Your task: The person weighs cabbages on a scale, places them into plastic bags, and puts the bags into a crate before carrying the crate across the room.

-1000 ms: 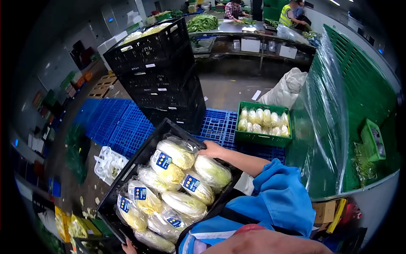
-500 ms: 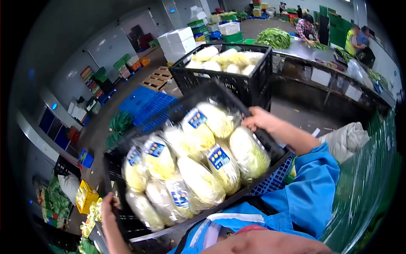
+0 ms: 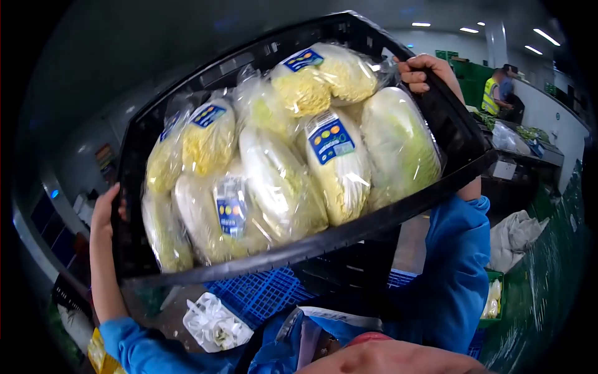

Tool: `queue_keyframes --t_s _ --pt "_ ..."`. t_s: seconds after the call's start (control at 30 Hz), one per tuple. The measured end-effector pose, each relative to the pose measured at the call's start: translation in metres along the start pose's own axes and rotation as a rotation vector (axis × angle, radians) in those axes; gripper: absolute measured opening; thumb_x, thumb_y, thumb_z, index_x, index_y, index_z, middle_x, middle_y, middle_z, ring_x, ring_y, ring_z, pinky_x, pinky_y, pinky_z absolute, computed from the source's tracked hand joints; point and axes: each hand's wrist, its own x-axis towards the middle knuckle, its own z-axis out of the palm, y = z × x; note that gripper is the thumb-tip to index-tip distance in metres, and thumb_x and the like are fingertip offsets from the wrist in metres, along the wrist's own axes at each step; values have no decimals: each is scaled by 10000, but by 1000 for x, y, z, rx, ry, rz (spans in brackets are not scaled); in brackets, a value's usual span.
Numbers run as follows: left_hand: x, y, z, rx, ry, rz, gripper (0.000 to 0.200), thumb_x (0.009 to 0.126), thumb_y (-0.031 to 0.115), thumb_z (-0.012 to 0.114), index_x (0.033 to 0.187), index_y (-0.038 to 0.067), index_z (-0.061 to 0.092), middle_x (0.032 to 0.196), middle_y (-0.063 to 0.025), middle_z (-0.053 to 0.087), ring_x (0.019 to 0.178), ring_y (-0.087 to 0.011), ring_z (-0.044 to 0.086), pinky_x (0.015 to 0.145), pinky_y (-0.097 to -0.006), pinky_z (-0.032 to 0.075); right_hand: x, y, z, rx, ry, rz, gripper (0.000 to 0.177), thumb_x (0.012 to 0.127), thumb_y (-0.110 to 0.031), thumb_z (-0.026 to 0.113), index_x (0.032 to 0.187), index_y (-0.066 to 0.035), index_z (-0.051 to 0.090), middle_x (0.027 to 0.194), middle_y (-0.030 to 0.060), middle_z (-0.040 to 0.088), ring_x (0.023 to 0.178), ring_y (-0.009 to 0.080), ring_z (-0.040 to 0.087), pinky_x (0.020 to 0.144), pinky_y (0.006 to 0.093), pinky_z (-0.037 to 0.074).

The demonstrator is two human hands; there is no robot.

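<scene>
A black plastic crate (image 3: 274, 255) fills the middle of the view, raised in front of me and tilted so its contents face me. Several plastic-wrapped Chinese cabbages (image 3: 283, 187) lie in it, some with blue labels. My left hand (image 3: 109, 209) grips the crate's left side, with the fingers partly behind the wall. At the upper right, the fingers of my right hand (image 3: 427, 71) are hooked over the crate's right rim. Both blue sleeves show below the crate.
Beneath the crate are a blue plastic pallet (image 3: 261, 293) and a white bag (image 3: 215, 321). A green crate (image 3: 492, 299) and a whitish sack (image 3: 517, 240) are at right. Farther back, two people (image 3: 501, 93) are near a worktable (image 3: 529, 156) with greens.
Both my hands have lifted the crate of cabbages higher, and it now hides the black crate behind it. The white bag has come into view below.
</scene>
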Motion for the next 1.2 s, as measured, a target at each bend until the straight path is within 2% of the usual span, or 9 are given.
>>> queue_keyframes --t_s 0.23,0.53,0.67,0.73,0.77,0.87,1.07,1.13,1.2 --pt "239 7 137 99 -286 -34 289 824 327 558 683 78 524 538 11 476 374 -63 414 367 -209 360 61 4 -82 -241 415 -207 198 824 -72 428 933 91 455 651 7 432 497 40 404 414 174 351" --pt "366 -20 281 261 -822 -250 161 835 173 558 779 39 489 616 -4 483 475 -92 473 429 -251 420 72 4 -202 -10 830 102 181 836 -174 447 807 4 446 551 -30 399 415 54 378 385 170 337" --pt "399 -45 291 183 -851 -192 187 851 192 494 757 31 478 465 -27 392 414 -118 415 405 -258 379 78 22 -204 -87 913 -118 226 844 -165 434 896 54 460 688 43 486 511 45 429 395 157 363" --pt "393 -58 290 -488 -844 -584 201 867 194 463 769 19 470 482 -34 412 413 -116 400 411 -232 370 92 23 -191 -59 828 -55 244 851 -168 436 910 66 468 687 37 513 500 31 433 406 138 363" --pt "388 -58 294 -743 -907 -618 224 884 199 424 829 -11 479 556 -46 457 441 -104 403 415 -215 356 112 61 -168 -653 1196 -518 180 856 -144 467 886 32 490 677 19 533 521 19 452 415 133 363" --pt "403 -65 290 -774 -966 -419 273 882 187 405 965 -65 469 763 -78 484 526 -82 413 431 -186 338 54 40 -215 -1108 859 -349 121 878 -103 494 994 -69 478 992 100 548 721 39 484 663 141 409" --pt "413 -34 285 -929 -1248 -137 278 858 97 440 1107 -27 427 806 -82 484 553 -57 413 461 -174 374 65 -14 -197 -1110 996 -368 142 881 -145 484 999 -66 486 1005 102 547 741 55 491 686 159 411" --pt "418 -14 304 -564 -649 53 291 846 86 442 1094 -62 415 774 -63 465 560 -54 410 467 -169 385 74 -29 -196 -1130 1006 -364 152 882 -159 481 1001 -65 489 1010 103 546 747 61 493 693 165 411" --pt "485 -32 328 -954 -1174 -76 272 836 91 434 1033 -96 415 752 -68 461 543 -57 418 440 -180 397 78 -31 -199 -1139 1008 -351 163 882 -173 477 1003 -64 492 1014 103 546 753 66 495 701 172 412"
